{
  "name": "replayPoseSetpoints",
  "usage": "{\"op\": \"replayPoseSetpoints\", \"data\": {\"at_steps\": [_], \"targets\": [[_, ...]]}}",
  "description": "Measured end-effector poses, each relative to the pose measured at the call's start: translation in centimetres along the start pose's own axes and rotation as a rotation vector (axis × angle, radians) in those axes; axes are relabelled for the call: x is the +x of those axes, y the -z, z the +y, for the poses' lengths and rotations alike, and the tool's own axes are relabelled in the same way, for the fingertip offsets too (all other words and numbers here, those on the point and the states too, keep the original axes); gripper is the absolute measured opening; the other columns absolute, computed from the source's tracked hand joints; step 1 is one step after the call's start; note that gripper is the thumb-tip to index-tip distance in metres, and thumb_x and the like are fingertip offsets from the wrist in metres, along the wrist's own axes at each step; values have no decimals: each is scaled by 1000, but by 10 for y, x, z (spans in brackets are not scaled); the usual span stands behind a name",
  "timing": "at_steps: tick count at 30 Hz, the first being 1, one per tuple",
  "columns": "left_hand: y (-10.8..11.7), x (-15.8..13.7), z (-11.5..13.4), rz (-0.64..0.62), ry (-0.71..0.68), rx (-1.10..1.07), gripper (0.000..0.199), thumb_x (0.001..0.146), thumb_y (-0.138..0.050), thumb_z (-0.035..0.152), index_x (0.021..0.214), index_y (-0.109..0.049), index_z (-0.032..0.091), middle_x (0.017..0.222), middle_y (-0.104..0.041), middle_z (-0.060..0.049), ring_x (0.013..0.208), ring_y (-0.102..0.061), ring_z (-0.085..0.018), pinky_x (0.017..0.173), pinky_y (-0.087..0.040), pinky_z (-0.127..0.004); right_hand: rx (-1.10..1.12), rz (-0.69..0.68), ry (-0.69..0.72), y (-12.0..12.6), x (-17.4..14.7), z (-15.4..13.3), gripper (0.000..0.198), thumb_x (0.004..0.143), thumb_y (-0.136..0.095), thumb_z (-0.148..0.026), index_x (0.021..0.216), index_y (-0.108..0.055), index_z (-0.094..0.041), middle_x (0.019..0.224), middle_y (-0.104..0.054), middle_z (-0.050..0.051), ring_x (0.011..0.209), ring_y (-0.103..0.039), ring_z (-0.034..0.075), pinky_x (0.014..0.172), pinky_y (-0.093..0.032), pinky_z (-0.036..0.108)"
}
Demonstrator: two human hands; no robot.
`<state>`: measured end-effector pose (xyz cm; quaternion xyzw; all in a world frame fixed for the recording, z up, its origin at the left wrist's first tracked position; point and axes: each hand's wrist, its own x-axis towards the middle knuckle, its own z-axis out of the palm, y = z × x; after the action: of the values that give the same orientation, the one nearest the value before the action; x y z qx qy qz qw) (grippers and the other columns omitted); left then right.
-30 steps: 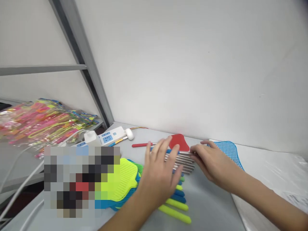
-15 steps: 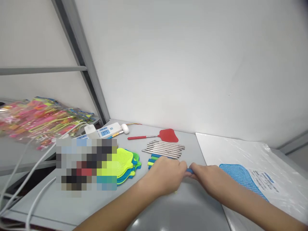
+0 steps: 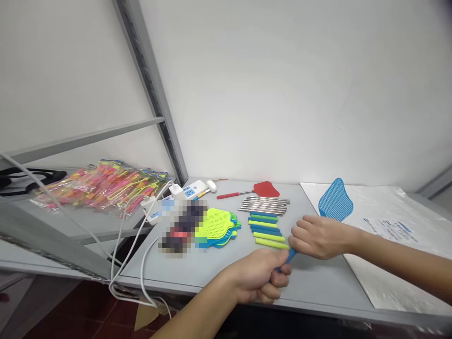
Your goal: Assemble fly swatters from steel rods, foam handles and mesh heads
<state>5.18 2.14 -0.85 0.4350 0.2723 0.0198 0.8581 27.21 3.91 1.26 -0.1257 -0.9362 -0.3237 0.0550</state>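
A matt grey worktop (image 3: 310,282) carries bright plastic: perforated mesh on the blue swatter head (image 3: 335,200) and the stacked green heads (image 3: 217,226), smooth grip sleeves (image 3: 266,228). Polished metal rods (image 3: 264,205) gleam beside them; glossy clear film (image 3: 384,221) lies crinkled at the right.

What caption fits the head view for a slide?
Both hands, left hand and right hand, grip a blue fly swatter over a grey table.

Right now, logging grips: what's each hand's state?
Left hand: closed on the blue swatter's handle.
Right hand: fingers closed on the same swatter.
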Motion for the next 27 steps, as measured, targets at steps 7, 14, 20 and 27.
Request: {"op": "replayPoseSetpoints", "data": {"at_steps": [7,14,20,27], "targets": [[19,-53,-27,-119,-64,-264,40,96,-33,55,73,-34,23,52,-20,11,37,-3,-6,35,-13,-17,-165,80,-307,17,-86,71,37,100,-34,-22,75,-61,-15,62,-55,0,55,-48,8,56,-30,29],[10,-38,-41,897,-746,1022,16,94,-51,32,101,-63,26,105,-53,-6,101,-47,-23,92,-36,-41,-239,62,-497,29,-109,31,22,94,-48,-21,76,-61,-19,62,-55,-1,55,-46,12,58,-33,29],[2,5,-56,833,-821,1492,23,94,-44,17,108,-61,24,90,-58,-3,82,-53,-18,89,-32,-43,-179,163,-580,12,-68,-29,6,88,-58,-14,83,-60,-18,63,-53,0,57,-41,13,57,-31,29],[5,14,-48,895,-836,1393,14,92,-50,15,100,-58,22,88,-64,0,80,-58,-15,92,-30,-40,-98,278,-777,-13,-66,-64,18,83,-62,-6,96,-62,-18,71,-57,2,64,-46,14,65,-34,30]]}}
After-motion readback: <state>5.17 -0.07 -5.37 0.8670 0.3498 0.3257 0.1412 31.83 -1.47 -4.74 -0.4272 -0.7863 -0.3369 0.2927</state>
